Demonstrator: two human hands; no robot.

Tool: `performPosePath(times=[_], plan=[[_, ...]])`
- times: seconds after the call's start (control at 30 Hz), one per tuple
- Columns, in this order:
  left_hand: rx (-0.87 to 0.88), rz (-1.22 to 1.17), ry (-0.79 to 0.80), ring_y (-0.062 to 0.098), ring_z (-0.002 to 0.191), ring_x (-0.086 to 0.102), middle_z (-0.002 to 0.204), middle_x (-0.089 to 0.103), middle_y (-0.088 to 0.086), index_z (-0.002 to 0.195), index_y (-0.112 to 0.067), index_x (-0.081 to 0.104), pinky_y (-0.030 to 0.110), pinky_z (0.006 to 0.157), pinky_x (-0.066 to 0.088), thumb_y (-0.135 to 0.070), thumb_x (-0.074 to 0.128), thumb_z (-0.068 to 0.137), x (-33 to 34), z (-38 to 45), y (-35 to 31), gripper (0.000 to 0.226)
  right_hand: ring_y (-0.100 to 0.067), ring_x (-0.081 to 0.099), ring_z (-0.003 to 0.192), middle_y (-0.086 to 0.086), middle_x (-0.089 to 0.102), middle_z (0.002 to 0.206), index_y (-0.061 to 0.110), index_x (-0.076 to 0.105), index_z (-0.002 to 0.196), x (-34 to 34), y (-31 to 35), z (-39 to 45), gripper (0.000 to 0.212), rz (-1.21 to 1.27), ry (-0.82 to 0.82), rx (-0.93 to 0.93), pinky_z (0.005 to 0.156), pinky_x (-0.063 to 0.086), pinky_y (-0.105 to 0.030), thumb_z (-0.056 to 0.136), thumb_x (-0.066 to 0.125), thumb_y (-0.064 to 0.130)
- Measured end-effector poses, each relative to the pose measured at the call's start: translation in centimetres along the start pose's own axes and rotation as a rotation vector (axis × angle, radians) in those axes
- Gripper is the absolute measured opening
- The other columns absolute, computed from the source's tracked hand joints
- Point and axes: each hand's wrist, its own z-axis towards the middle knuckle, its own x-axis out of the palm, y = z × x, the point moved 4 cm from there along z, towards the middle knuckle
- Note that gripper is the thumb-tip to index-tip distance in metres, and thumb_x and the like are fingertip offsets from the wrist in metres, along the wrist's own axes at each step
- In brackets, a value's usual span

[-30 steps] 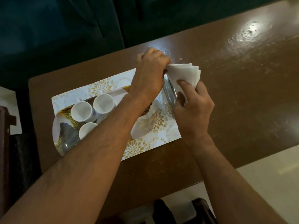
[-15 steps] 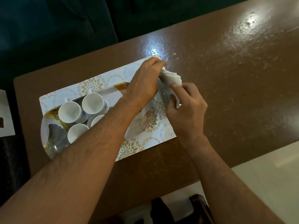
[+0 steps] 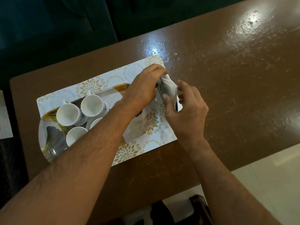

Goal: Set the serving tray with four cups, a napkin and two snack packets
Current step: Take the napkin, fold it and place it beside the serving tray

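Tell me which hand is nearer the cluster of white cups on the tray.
Left. The left hand is over the tray's right part, its forearm passing over the cups. The right hand is farther right, past the tray edge, at the napkin.

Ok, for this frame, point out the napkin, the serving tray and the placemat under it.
napkin [image 3: 168, 86], head view, on the white folds between the two hands.
serving tray [image 3: 53, 137], head view, on its bare grey leaf pattern near the left rim.
placemat [image 3: 126, 154], head view, on the gold-flowered near edge.
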Motion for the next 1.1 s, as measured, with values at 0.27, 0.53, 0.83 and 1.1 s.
performPosePath(times=[0.27,0.53,0.83,1.1], plan=[[0.053,0.000,0.015,0.018,0.123,0.059,0.136,0.062,0.000,0.135,-0.018,0.064,0.034,0.099,0.054,0.016,0.064,0.087,0.2,0.0,0.1,0.059,-0.020,0.067,0.081,-0.007,0.071,0.098,0.003,0.066,0.123,1.3,-0.6,-0.4,0.039,-0.072,0.147,0.078,0.076,0.058,-0.037,0.088,0.071,0.020],[0.026,-0.003,-0.002,0.016,0.122,0.058,0.135,0.062,0.000,0.135,-0.017,0.064,0.011,0.092,0.042,0.019,0.062,0.085,0.4,-0.1,0.4,0.062,-0.015,0.062,0.076,-0.005,0.070,0.093,0.005,0.068,0.117,1.5,-0.6,0.0,0.032,-0.073,0.172,0.100,0.072,0.052,-0.025,0.089,0.068,0.018],[0.019,-0.003,0.015,0.016,0.125,0.057,0.139,0.059,-0.001,0.140,-0.017,0.060,0.019,0.094,0.045,0.016,0.060,0.091,0.4,-0.4,0.3,0.060,-0.016,0.062,0.076,-0.004,0.069,0.093,0.006,0.067,0.116,1.4,-0.5,-0.1,0.030,-0.083,0.178,0.107,0.072,0.055,-0.030,0.088,0.068,0.018],[-0.052,0.079,-0.027,0.018,0.145,0.043,0.154,0.049,0.001,0.151,-0.015,0.046,0.020,0.112,0.031,-0.005,0.064,0.099,-0.3,-1.3,0.7,0.055,-0.023,0.068,0.099,-0.011,0.069,0.115,0.002,0.059,0.133,0.8,0.3,-0.5,0.053,-0.119,0.135,0.084,0.084,0.057,-0.034,0.090,0.069,0.031]])
